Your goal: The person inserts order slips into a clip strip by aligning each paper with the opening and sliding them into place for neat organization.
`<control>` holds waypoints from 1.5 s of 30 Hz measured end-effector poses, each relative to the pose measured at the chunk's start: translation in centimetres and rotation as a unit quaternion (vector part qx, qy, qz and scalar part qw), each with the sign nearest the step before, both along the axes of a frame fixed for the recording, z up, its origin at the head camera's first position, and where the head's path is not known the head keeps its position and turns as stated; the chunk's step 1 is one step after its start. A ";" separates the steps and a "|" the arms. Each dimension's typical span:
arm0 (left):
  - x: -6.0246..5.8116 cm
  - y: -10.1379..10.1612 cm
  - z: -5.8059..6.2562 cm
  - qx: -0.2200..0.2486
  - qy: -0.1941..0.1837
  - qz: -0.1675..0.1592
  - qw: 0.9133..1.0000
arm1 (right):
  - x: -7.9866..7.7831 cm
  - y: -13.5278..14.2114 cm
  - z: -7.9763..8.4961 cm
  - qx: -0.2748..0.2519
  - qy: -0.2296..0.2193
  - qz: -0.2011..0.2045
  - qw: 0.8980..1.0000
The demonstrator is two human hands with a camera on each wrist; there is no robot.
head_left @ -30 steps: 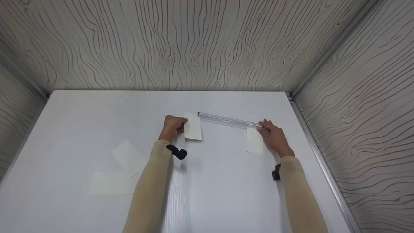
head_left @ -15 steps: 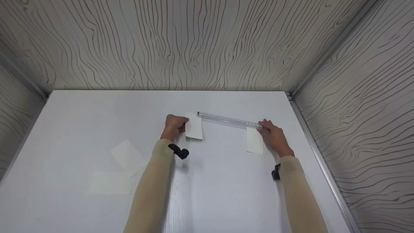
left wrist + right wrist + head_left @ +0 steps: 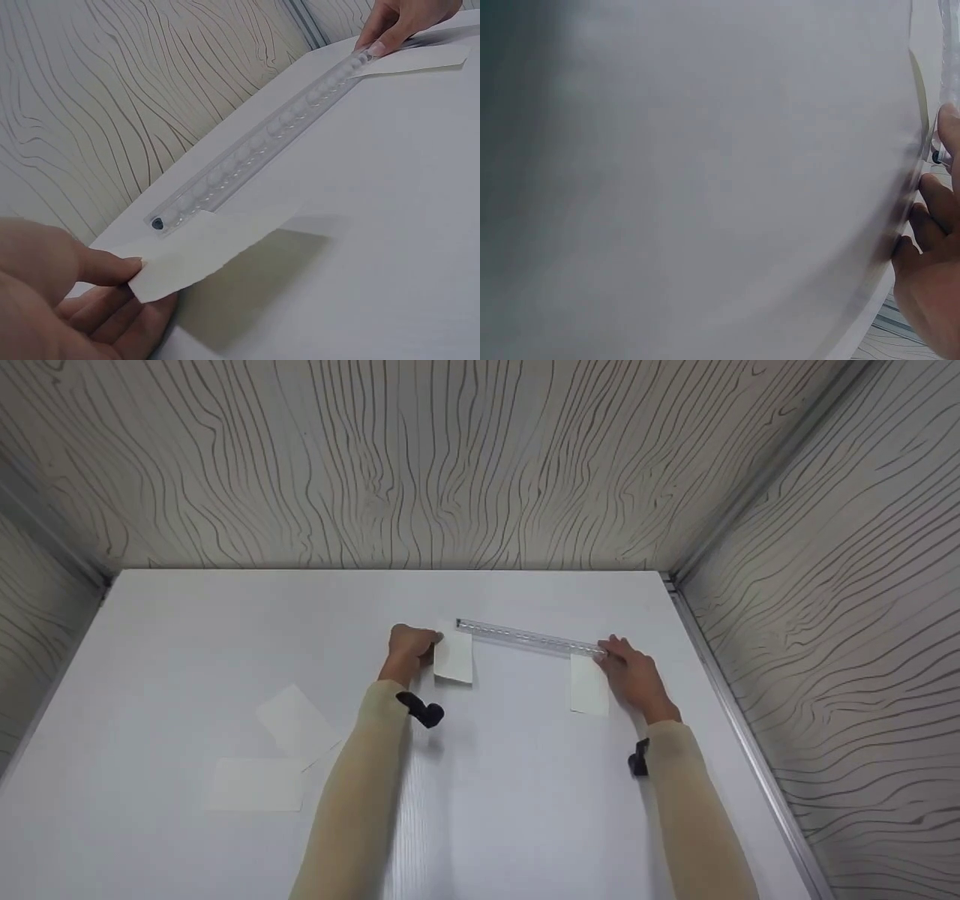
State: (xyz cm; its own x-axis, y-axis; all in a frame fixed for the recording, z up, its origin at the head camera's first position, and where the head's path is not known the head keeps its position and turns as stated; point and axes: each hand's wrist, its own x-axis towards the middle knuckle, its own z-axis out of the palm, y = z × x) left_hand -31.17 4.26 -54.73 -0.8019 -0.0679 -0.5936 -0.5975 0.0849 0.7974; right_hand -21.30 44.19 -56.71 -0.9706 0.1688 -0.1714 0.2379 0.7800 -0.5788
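Observation:
In the head view, my left hand (image 3: 412, 649) pinches the left edge of a white paper slip (image 3: 454, 656) between thumb and fingers. The left wrist view shows this slip (image 3: 214, 251) lifted off the table and casting a shadow, its far edge by the strip's dark-tipped end. That clear plastic strip (image 3: 529, 637), ruler-like with a row of rounded bumps (image 3: 259, 146), slants across the table. My right hand (image 3: 634, 675) pinches its right end. A second paper slip (image 3: 589, 686) lies under that end, beside my right fingers. In the right wrist view only part of the hand (image 3: 934, 255) shows, at the edge.
More white paper pieces lie at the left of the white table (image 3: 525, 810): one tilted (image 3: 296, 720), one flat rectangle (image 3: 256, 785), partly overlapping near my left sleeve. A wood-grain panel (image 3: 420, 465) rises behind the table; another panel (image 3: 847, 622) stands on the right.
My left hand has shifted slightly right, bringing its paper slip closer under the strip's left end. The right hand and the strip have barely moved.

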 end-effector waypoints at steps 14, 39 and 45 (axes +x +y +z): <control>-0.2 0.7 -0.1 -0.012 0.000 0.000 1.000 | -0.2 0.0 -0.1 -0.010 -0.003 -0.011 1.000; -0.1 1.4 -0.5 0.002 -0.004 -0.004 1.000 | 0.0 0.1 0.0 -0.014 0.000 -0.014 1.000; -0.1 1.8 -0.5 0.003 -0.001 -0.002 1.000 | 0.0 0.2 0.0 -0.009 -0.003 -0.008 1.000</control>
